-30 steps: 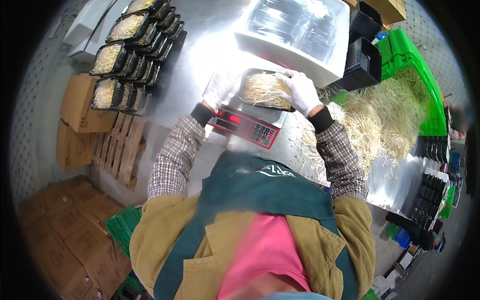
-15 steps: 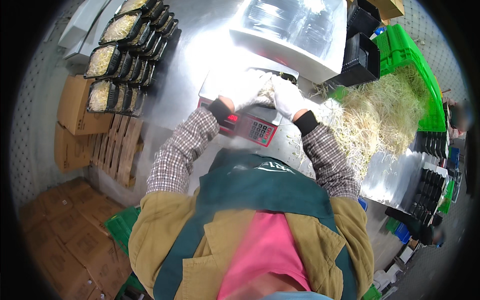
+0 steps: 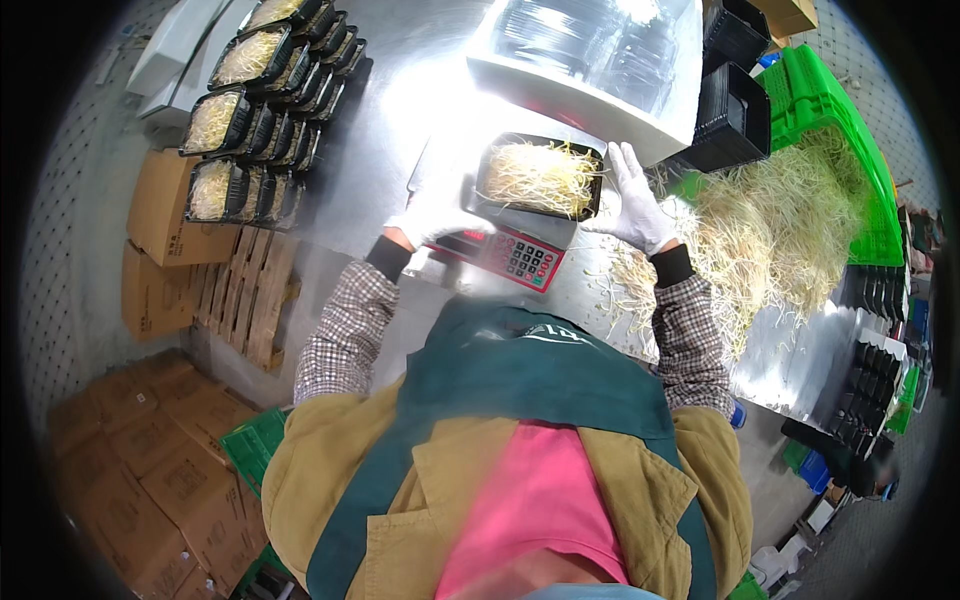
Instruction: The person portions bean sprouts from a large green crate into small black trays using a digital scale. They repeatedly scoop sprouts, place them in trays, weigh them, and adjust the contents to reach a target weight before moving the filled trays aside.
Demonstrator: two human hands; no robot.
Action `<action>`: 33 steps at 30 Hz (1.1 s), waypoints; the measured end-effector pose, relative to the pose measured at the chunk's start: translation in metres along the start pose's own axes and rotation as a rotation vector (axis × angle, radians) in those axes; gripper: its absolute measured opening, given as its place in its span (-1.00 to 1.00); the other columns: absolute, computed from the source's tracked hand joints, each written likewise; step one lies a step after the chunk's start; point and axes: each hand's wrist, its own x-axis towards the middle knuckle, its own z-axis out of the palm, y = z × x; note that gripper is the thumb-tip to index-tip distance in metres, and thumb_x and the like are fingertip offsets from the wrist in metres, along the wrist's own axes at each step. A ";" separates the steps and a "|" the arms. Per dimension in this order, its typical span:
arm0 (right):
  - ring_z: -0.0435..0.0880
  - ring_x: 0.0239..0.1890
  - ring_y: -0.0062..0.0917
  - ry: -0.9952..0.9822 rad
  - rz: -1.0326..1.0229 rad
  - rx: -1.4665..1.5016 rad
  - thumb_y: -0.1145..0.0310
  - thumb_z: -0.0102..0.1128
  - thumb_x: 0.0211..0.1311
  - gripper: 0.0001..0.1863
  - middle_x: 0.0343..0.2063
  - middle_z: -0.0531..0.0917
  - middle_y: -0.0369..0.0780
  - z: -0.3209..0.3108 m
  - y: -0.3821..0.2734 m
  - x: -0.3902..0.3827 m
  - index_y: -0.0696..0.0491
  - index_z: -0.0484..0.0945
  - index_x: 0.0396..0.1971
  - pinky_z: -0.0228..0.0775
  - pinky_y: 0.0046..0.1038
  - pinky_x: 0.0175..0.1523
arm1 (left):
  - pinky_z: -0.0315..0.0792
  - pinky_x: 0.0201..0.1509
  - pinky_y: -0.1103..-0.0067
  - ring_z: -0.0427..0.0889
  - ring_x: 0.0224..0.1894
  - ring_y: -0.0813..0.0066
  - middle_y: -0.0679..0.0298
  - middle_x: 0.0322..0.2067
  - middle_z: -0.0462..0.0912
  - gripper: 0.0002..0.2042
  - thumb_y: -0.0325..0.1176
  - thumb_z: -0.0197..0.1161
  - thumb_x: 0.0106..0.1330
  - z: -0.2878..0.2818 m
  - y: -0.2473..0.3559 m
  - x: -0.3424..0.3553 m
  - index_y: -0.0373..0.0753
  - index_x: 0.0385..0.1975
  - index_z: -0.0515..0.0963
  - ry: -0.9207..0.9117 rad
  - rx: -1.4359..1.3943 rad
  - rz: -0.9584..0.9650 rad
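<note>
L hand [image 3: 440, 222] is held wide at 8 o'clock of tray [image 3: 598, 178], R hand [image 3: 635, 208] wide at 4, touch unclear; tray's borne by scale [image 3: 527, 262], so prob. no grip's needed. Sprout pile [image 3: 760, 235] is set at 3–4, prob. for quick reach.

Reaches forward with the left arm [image 3: 345, 325] and right arm [image 3: 690, 325], bent and set apart. Spreads the gloved right hand [image 3: 640, 214] open, pointing its fingers [image 3: 632, 168] forward, thumb [image 3: 602, 225] inward. Holds the gloved left hand [image 3: 437, 217] open too, partly lost in glare.
</note>
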 end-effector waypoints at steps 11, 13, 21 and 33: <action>0.62 -0.32 -0.55 -0.086 0.259 -0.019 0.32 0.33 0.23 -0.65 -0.40 0.61 -0.22 -0.003 -0.022 0.008 0.02 0.64 0.03 0.43 -0.51 -0.21 | 0.20 0.36 0.20 0.35 0.27 0.02 0.05 0.22 0.39 -0.26 -0.04 0.38 0.14 0.049 0.038 0.076 -0.16 0.32 0.30 0.059 0.204 0.311; 0.66 -0.27 -0.33 -0.050 0.292 0.091 0.19 0.27 0.24 -0.72 -0.37 0.66 -0.15 0.000 -0.007 0.004 -0.02 0.69 -0.12 0.46 -0.38 -0.14 | 0.23 0.35 0.22 0.37 0.26 0.04 0.06 0.20 0.42 -0.31 -0.05 0.33 0.19 0.052 0.038 0.079 -0.16 0.31 0.32 0.049 0.237 0.340; 0.68 -0.41 -0.19 -0.131 0.152 -0.433 0.23 0.23 0.18 -0.82 -0.52 0.66 -0.10 -0.128 -0.001 0.007 0.01 0.71 -0.43 0.51 -0.24 -0.25 | 0.36 0.24 0.29 0.53 0.09 0.13 0.14 0.03 0.56 -0.40 -0.10 0.32 0.20 0.053 0.038 0.079 -0.19 0.24 0.40 0.103 0.315 0.408; 0.68 -0.31 -0.46 0.220 0.137 0.460 0.31 0.37 0.14 -0.81 -0.35 0.73 -0.23 -0.024 -0.056 0.045 -0.06 0.75 -0.23 0.50 -0.49 -0.10 | 0.24 0.37 0.27 0.33 0.29 -0.03 -0.08 0.24 0.34 0.01 0.00 0.54 -0.08 -0.010 0.036 0.032 -0.24 0.38 0.16 0.033 -0.014 -0.090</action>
